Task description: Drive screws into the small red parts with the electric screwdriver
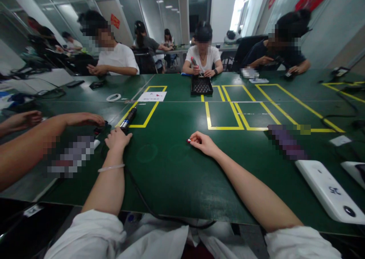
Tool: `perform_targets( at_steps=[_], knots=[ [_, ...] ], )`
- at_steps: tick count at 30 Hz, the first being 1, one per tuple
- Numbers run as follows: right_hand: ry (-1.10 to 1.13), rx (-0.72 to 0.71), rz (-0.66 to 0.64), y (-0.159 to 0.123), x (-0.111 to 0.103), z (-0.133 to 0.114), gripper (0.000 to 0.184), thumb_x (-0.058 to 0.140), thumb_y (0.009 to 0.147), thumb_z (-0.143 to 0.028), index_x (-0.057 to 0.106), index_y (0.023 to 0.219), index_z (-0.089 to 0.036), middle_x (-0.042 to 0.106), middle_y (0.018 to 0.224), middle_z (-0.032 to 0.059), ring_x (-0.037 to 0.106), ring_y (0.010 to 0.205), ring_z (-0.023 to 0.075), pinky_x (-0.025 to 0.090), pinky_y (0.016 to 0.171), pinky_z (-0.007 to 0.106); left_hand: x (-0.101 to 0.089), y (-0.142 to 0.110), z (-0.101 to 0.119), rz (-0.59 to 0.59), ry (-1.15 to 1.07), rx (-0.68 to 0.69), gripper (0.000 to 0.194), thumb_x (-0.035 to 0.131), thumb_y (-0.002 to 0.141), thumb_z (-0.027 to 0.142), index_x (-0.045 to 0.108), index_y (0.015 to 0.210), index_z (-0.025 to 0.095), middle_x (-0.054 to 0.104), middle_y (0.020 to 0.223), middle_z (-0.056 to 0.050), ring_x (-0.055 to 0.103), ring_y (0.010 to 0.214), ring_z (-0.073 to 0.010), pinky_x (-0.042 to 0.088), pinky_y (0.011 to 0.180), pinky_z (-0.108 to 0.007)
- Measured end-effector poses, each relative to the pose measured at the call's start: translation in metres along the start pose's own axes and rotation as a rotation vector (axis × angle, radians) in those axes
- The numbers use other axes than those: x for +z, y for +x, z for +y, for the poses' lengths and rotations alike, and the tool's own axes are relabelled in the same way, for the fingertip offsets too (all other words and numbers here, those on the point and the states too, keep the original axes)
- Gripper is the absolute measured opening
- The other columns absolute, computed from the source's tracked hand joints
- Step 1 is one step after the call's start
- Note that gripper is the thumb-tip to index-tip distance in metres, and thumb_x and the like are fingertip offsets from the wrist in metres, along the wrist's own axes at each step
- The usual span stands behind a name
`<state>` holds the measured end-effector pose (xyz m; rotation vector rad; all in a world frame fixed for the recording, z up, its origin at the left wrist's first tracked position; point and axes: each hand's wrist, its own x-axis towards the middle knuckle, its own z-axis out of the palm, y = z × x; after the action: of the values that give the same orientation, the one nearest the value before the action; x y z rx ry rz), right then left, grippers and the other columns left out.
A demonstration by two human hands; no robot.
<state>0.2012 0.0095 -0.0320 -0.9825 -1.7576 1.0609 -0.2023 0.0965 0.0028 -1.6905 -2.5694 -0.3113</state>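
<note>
My right hand [203,143] is closed in a pinch above the green table, holding a small red piece [188,141] with a white spot at its fingertips. The piece is too small for me to name its kind. My left hand [118,138], with a pale bracelet at the wrist, rests on the table with its fingers apart. Right beyond its fingertips lies a black and silver cylindrical tool [129,118], like an electric screwdriver. Whether the fingers touch the tool, I cannot tell.
Yellow tape rectangles [225,128] mark the green table [176,183]. A white paper [152,96] and a tape roll [113,97] lie ahead. Opposite, a person works over a black tray [202,92]. Another person's arm [54,133] reaches in at left. A white power bank [327,190] lies at right.
</note>
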Motion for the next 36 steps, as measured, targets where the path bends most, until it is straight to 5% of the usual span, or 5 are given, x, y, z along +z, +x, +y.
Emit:
perform_targets(
  at_steps=[8, 17, 30, 36],
  knots=[
    [-0.017, 0.016, -0.006, 0.000, 0.000, 0.000, 0.021, 0.061, 0.083, -0.033, 0.057, 0.096, -0.017, 0.058, 0.077, -0.0006, 0.051, 0.066, 0.0110, 0.043, 0.064, 0.024, -0.006, 0.001, 0.004, -0.097, -0.037, 0.103, 0.067, 0.058, 0.075, 0.060, 0.052, 0.126, 0.017, 0.058, 0.121, -0.022, 0.055, 0.110, -0.0409, 0.048, 0.080, -0.050],
    [-0.022, 0.016, -0.015, 0.001, 0.001, 0.000, 0.020, 0.061, 0.083, -0.032, 0.057, 0.096, -0.017, 0.058, 0.077, -0.0007, 0.052, 0.067, 0.0112, 0.043, 0.064, 0.024, -0.006, -0.019, 0.033, -0.056, -0.029, 0.200, 0.062, 0.055, 0.076, 0.058, 0.058, 0.117, 0.012, 0.059, 0.117, -0.022, 0.056, 0.106, -0.0372, 0.048, 0.082, -0.045],
    [-0.169, -0.022, 0.045, 0.002, 0.000, -0.001, 0.017, 0.061, 0.083, -0.030, 0.060, 0.095, -0.017, 0.057, 0.076, -0.0006, 0.050, 0.065, 0.0118, 0.040, 0.062, 0.024, -0.002, -0.108, 0.121, -0.077, -0.170, 0.677, 0.063, 0.060, 0.077, 0.049, 0.050, 0.129, 0.016, 0.056, 0.122, -0.015, 0.053, 0.110, -0.0316, 0.047, 0.088, -0.042],
    [-0.133, -0.005, 0.079, 0.004, 0.001, 0.002, 0.019, 0.061, 0.082, -0.031, 0.059, 0.094, -0.017, 0.057, 0.074, -0.0015, 0.050, 0.063, 0.0117, 0.040, 0.060, 0.024, 0.000, -0.142, 0.142, -0.061, -0.244, 0.827, 0.060, 0.062, 0.077, 0.045, 0.050, 0.129, 0.019, 0.056, 0.121, -0.013, 0.054, 0.106, -0.0285, 0.047, 0.089, -0.038]
  ],
)
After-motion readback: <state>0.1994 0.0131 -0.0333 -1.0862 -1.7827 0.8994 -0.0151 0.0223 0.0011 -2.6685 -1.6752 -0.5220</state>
